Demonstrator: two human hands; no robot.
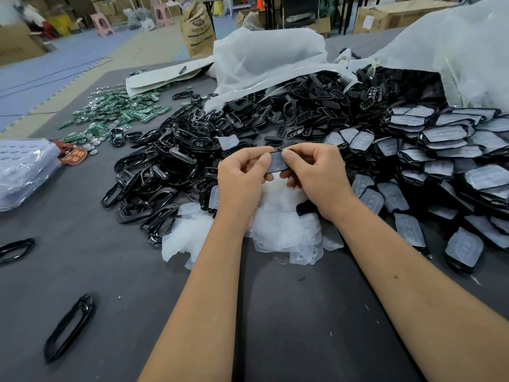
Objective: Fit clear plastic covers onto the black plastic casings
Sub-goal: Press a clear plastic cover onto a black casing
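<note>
Casing (277,162), black with a clear cover laid over its face, sits right between the two hands, held up above the surface. Left hand (242,183) pinches its left end, thumb on top and fingers curled beneath. Right hand (316,176) pinches the right end the same way, thumb tip pressing down on the cover's upper edge. Both thumbs nearly meet over the part, so only its middle strip shows.

Directly below the hands lies a loose heap of clear covers (278,230), milky and overlapping, spilling toward the near edge. To the left spreads a big pile of black frames (165,166), glossy and tangled. To the right, finished casings (446,150) with covers on lie stacked in overlapping rows. Behind them, a white plastic bag (264,59) gapes open with more black parts pouring out. Farther left, green circuit boards (115,111) scatter across the grey surface (289,321). Two stray black frames lie alone at near left, one of them (70,328) well apart from everything.
</note>
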